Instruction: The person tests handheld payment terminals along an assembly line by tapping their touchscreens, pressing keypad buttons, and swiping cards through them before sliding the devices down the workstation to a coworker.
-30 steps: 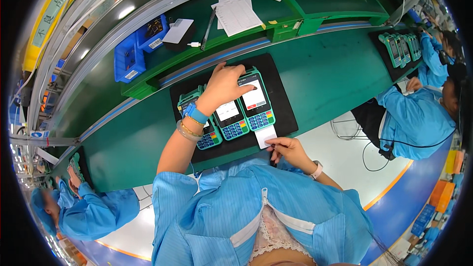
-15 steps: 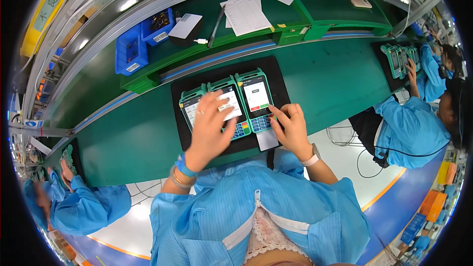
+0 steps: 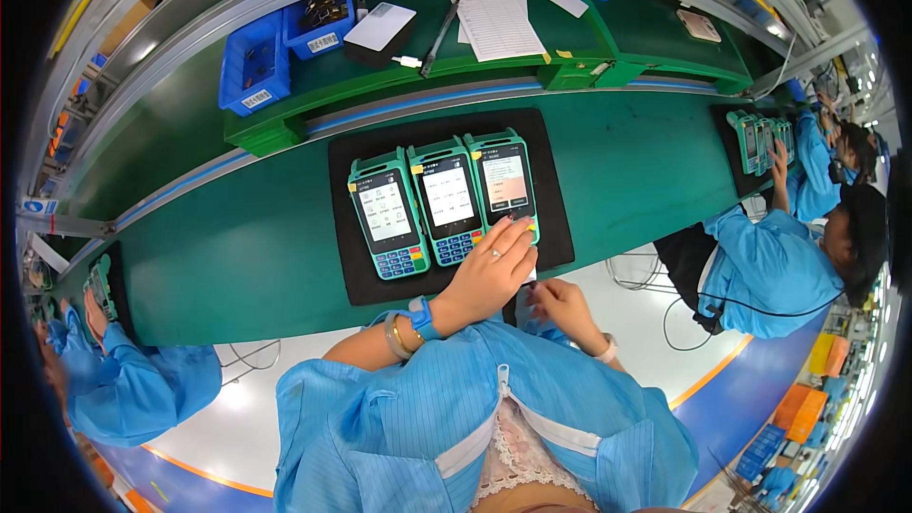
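Three green payment terminals lie side by side on a black mat: the left terminal, the middle terminal and the right terminal, all with lit screens. My left hand reaches across the right terminal's keypad, fingers stretched out and mostly covering its keys. A small piece of white card shows below that hand, at the terminal's lower end. Close by that card, at the bench's front edge, my right hand has its fingers curled together. Whatever its fingertips may hold is hidden.
Behind the mat, a raised green shelf carries blue bins, a black box with a white card on top, a pen and paper sheets. Co-workers in blue sit at both sides, with more terminals at the right.
My left hand has moved right from the middle terminal onto the right one's keypad. My right hand has dropped from the keypad toward the bench edge. The right terminal's screen shows different content.
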A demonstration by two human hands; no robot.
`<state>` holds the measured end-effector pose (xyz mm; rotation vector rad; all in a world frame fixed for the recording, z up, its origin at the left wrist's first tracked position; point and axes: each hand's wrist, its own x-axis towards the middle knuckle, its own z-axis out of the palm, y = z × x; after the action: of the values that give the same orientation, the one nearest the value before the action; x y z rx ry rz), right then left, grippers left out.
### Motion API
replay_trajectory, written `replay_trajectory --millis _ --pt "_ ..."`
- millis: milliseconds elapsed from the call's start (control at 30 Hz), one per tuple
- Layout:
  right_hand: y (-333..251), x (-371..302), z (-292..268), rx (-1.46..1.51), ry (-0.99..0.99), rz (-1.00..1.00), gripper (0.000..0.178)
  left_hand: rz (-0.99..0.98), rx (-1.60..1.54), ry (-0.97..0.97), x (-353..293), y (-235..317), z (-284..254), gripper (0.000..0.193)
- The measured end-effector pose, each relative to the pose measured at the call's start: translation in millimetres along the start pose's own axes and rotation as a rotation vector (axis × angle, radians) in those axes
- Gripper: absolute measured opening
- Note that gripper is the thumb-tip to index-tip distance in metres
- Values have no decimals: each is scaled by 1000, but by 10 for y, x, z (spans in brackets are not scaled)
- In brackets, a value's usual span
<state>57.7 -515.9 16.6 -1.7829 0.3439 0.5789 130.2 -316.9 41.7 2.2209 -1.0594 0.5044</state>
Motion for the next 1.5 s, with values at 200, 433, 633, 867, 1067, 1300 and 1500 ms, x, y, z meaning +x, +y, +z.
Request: replay_trajectory --millis 200,433,633,867,1067,1300,1500 --pt "121 32 259 572 55 66 34 -29 36 -46 131 -22 57 25" --pt "-85 44 213 560 112 74 33 -17 46 -78 190 -79 59 30" --pt "215 45 48 499 -22 26 26 -95 63 34 184 -157 56 37" --pt "595 -189 -815 664 -220 -173 20 -13 84 -3 78 -180 10 35" --pt "-182 246 -970 574 -41 -398 22 6 127 -88 75 -156 43 29" --pt "-1466 1257 -497 604 39 -530 16 -118 -23 -62 95 -87 -16 29" --pt "-2072 1753 -70 601 61 -392 31 -180 102 90 -283 -135 -390 28"
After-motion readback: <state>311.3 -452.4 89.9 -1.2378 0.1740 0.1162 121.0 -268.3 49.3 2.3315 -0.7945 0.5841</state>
